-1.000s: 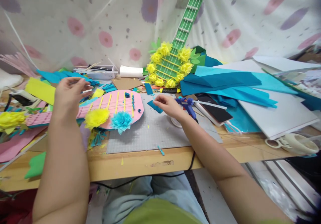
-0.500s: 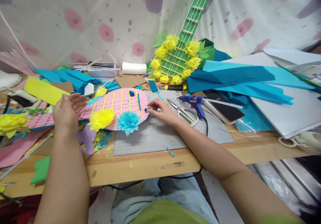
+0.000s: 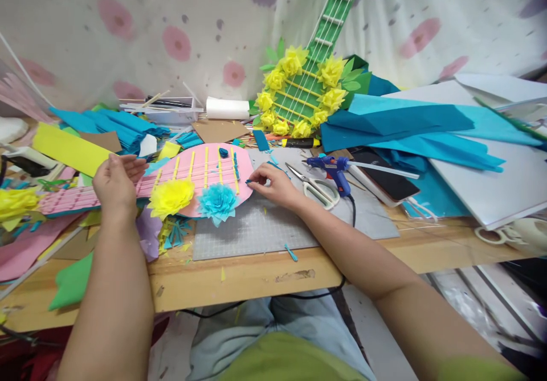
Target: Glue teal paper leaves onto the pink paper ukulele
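A pink paper guitar (image 3: pixel 244 167) lies on the table, with yellow and pink strips and a small dark blue paper roll (image 3: pixel 223 152) on its body. A yellow paper flower (image 3: pixel 171 197) and a light blue paper flower (image 3: pixel 217 202) sit along its near edge. Over the guitar's neck is my left hand (image 3: pixel 116 181), fingers stretched out and holding nothing; I cannot tell whether it touches the neck. At the right end of the body, my right hand (image 3: pixel 273 186) pinches a small dark blue paper piece (image 3: pixel 249 181) between thumb and finger.
A grey cutting mat (image 3: pixel 239 238) carries scissors (image 3: pixel 318 190) and a blue glue gun (image 3: pixel 333 170). A phone (image 3: pixel 384 179) lies beside blue paper sheets (image 3: pixel 397 125). Behind stands a green paper guitar (image 3: pixel 294 99) with yellow flowers. Yellow paper (image 3: pixel 70 147) and scraps lie left.
The whole view has shifted slightly. My right hand's thumb and finger have closed further on the small blue piece at the guitar's edge. My left hand stays over the neck.
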A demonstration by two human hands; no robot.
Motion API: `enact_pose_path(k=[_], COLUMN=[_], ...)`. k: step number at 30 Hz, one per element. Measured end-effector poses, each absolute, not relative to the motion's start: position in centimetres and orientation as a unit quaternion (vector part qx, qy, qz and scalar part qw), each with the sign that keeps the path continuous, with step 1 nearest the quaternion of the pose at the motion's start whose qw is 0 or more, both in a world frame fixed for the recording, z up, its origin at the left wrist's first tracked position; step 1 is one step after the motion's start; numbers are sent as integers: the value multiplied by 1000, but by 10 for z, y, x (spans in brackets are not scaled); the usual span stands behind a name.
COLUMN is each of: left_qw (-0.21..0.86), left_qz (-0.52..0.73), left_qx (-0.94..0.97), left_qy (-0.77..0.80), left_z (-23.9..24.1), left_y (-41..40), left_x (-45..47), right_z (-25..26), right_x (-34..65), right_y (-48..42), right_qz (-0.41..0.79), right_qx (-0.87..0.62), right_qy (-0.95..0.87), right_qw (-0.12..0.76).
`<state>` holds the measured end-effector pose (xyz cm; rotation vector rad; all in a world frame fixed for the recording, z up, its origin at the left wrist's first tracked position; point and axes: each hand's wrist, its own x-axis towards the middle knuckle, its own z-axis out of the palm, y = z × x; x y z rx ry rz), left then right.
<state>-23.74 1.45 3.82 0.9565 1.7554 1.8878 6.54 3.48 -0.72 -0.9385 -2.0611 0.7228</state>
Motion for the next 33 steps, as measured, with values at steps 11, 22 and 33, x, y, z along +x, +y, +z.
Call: enact_pose_path(k=[11,22,33], left_qw=[181,179,189], left_qz=[672,660,685], left_qx=[338,332,325], left_qy=[634,650,624], left_z=[36,37,37], left_y=[16,16,16], left_x=[-237,-237,-237], right_z=[-8,-8,-7], right_x=[65,65,66], right_y=[38,38,37], right_qz=[263,257,260], right_qx=[-357,-359,-361], right_qy=[-810,-813,-815], right_qw=[384,380,372])
